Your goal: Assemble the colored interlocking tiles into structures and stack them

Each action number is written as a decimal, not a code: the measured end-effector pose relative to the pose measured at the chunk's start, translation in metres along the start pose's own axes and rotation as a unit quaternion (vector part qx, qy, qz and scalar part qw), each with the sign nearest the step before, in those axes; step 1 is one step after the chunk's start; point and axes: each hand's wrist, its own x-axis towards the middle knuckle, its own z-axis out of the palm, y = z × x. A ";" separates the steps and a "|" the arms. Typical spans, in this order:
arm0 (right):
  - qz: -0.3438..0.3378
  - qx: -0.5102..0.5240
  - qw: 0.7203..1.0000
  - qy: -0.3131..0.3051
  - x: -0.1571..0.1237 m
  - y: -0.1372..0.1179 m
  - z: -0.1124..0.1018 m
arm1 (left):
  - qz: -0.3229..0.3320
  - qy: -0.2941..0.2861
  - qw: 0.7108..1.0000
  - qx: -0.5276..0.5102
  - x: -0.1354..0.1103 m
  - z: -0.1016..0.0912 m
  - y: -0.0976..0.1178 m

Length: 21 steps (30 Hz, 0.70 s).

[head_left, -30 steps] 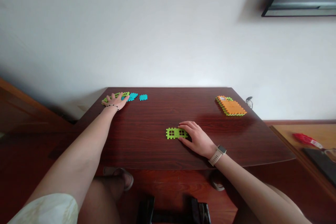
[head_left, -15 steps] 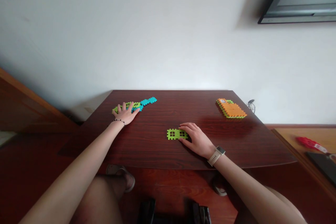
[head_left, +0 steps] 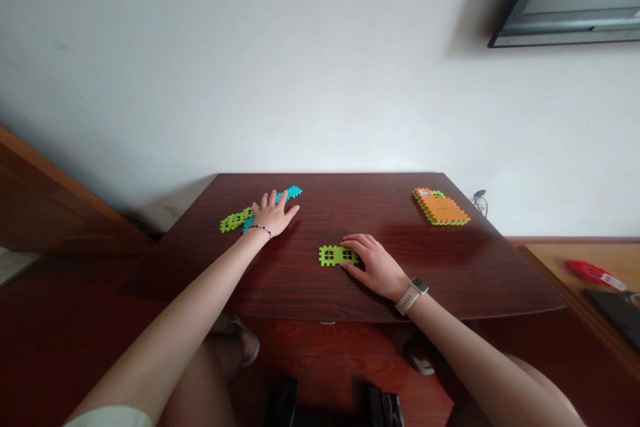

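A flat green interlocking panel with two window cut-outs [head_left: 330, 255] lies at the front middle of the table. My right hand [head_left: 377, 269] has its thumb and fingers closed around the panel's right end. My left hand [head_left: 274, 215] is spread open, palm down, over the interlocking pieces at the left. Beneath and beside it show a green windowed strip [head_left: 234, 221] and blue toothed pieces [head_left: 295, 191]. Part of the blue pieces is hidden by this hand, and I cannot tell whether it presses on them.
Orange and green interlocking panels [head_left: 445, 210] lie stacked at the table's right, a small white window among them. The dark wooden table [head_left: 350, 207] meets the wall. A red object [head_left: 590, 271] rests on a lower wooden surface at right. A screen [head_left: 580, 0] hangs upper right.
My left hand has slid right, from the green strip to the blue pieces, uncovering the strip's left part. The strip is tilted more now. My right hand and its panel stay put.
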 end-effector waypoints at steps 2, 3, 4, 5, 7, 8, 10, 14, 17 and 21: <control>0.000 0.001 1.000 0.000 0.000 0.000 0.000 | 0.005 -0.007 1.000 0.005 0.016 0.002 0.016; -0.001 0.001 1.000 0.000 0.000 0.000 0.000 | 0.014 -0.008 1.000 0.007 0.022 0.004 0.022; -0.001 0.001 1.000 0.000 0.000 0.000 -0.001 | 0.019 -0.013 1.000 0.004 0.027 0.006 0.027; -0.002 0.002 1.000 0.000 0.000 0.000 -0.001 | 0.022 -0.018 1.000 -0.001 0.030 0.008 0.031; -0.002 0.002 1.000 0.000 0.000 0.000 -0.001 | 0.027 -0.020 0.999 -0.014 0.030 0.013 0.034; -0.002 0.002 1.000 0.000 0.000 -0.001 -0.001 | 0.029 -0.016 0.999 -0.019 0.028 0.015 0.035; -0.002 0.000 1.000 -0.002 0.000 -0.001 -0.001 | 0.039 0.000 0.999 -0.025 0.019 0.019 0.034; -0.005 -0.003 1.000 -0.004 0.001 0.000 -0.001 | 0.076 0.030 0.996 -0.031 -0.011 0.023 0.035; -0.005 -0.002 1.000 0.001 0.001 0.001 -0.001 | 0.103 0.066 0.992 -0.030 -0.035 0.021 0.033; -0.011 0.003 1.000 0.007 0.000 0.002 0.000 | 0.039 0.088 0.995 -0.038 -0.056 0.012 0.012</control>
